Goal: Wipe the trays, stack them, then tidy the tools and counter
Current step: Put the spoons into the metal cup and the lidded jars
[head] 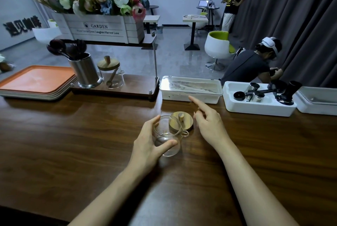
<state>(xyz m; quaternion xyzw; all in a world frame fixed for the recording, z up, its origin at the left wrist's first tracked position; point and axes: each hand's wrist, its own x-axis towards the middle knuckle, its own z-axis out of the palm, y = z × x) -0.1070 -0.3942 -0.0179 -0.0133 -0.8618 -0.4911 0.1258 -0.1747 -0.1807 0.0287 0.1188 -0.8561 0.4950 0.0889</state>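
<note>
1. Dark wooden counter (73,143) in a café-like room.
2. At ten o'clock, orange trays (36,79) already stacked, likely wiped too.
3. At two o'clock, white bin (259,105) holding coffee tools, seemingly sorted.
4. Dead centre, left hand (147,143) wrapped round a lidless glass jar (166,134) upright on the counter.
5. Right hand (207,123) at two o'clock from the jar, empty, forefinger straight, other fingers loosely curled.
6. Wooden lid (182,119) just behind the jar; probably yet to go on.

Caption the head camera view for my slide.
Left hand grips a lidless glass jar on the counter, wooden lid behind it; right hand hovers open; trays stacked.
</note>
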